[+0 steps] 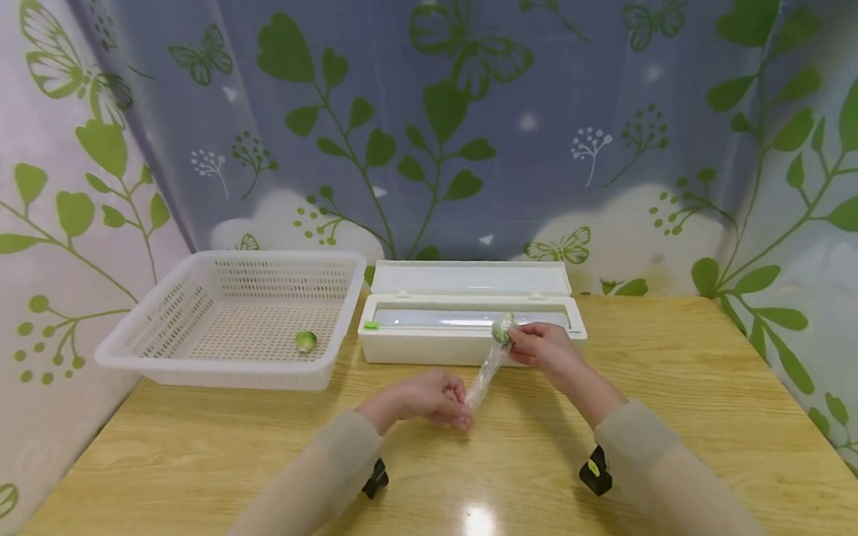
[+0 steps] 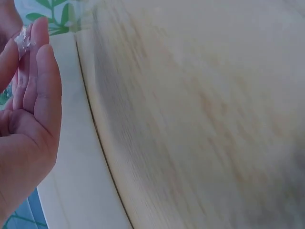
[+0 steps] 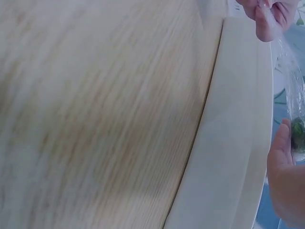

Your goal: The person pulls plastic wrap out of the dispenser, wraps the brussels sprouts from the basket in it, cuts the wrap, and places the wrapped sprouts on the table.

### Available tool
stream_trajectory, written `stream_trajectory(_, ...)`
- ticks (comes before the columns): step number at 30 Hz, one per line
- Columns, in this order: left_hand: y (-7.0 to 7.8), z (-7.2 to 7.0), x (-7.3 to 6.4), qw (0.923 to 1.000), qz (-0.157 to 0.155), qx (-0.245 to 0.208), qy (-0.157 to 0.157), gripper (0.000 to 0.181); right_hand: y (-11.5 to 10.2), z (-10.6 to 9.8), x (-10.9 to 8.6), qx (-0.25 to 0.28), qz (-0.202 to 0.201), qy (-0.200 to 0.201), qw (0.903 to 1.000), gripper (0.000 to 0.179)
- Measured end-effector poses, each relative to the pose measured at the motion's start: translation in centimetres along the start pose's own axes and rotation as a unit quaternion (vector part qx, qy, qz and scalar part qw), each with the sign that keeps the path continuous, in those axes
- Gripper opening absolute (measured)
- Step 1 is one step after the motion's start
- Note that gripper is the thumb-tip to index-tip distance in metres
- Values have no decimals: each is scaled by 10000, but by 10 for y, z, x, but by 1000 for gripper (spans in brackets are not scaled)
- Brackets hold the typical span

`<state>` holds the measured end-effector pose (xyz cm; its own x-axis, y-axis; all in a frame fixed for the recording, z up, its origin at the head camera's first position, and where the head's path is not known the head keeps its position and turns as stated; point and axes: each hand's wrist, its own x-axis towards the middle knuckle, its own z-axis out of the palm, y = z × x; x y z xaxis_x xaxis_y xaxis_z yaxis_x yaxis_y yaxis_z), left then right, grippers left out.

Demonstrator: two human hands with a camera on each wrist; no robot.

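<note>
A small green Brussels sprout (image 1: 501, 331) wrapped in clear cling film is held in the fingertips of my right hand (image 1: 547, 353), in front of the white cling film dispenser (image 1: 424, 352). From the sprout a twisted strip of cling film (image 1: 486, 376) runs down toward me. Its lower end is pinched between the thumb and fingers of my left hand (image 1: 432, 398). In the right wrist view the stretched film (image 3: 291, 78) spans both hands, with the wrapped sprout (image 3: 298, 133) at the right hand. The left wrist view shows crumpled film (image 2: 24, 42) at the left fingertips.
The dispenser's lid (image 1: 473, 277) stands raised at the back, and a small green tab (image 1: 371, 325) sits on its front left edge. On the left, a white slotted basket (image 1: 227, 370) holds another Brussels sprout (image 1: 306, 342). A patterned curtain hangs behind the wooden table (image 1: 687, 382).
</note>
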<state>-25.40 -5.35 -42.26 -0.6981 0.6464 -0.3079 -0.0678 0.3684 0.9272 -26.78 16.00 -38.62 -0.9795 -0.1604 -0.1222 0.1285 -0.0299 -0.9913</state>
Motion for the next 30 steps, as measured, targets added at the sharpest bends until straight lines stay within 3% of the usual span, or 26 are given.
stream_trajectory(5, 2, -6, -6, 9953, 76, 800, -534, 8, 7, 1, 0, -462, 25, -351, 9983, 41)
stream_trajectory(7, 4, -10, -8, 9912, -36, 1064, -790, 15, 12, 1, 0, -597, 80, -657, 9960, 43)
stream_trajectory(9, 8, -13, -8, 9903, -174, 1112, -815, 26, 19, 2, -1, -762, 151, -953, 9924, 43)
stream_trajectory(12, 11, -19, -6, 9967, -271, 705, -303, 40, 28, 4, -1, -1022, 160, -1375, 9851, 41)
stream_trajectory(15, 12, -22, 1, 9987, -50, 335, 368, 44, 33, 8, 0, -1223, 100, -1623, 9791, 38)
stream_trajectory(17, 11, -22, 5, 9976, 98, 350, 582, 41, 36, 10, 0, -1262, 151, -1719, 9769, 36)
stream_trajectory(21, 12, -19, 11, 9915, 326, 891, 888, 31, 38, 12, 3, -1714, 105, -1693, 9705, 39)
stream_trajectory(25, 13, -15, 16, 9776, 436, 1602, 1296, 30, 38, 12, 6, -2324, -57, -1517, 9607, 42)
stream_trajectory(30, 13, -7, 23, 9597, 492, 2346, 1466, 25, 45, 11, 9, -2453, -109, -1466, 9582, 40)
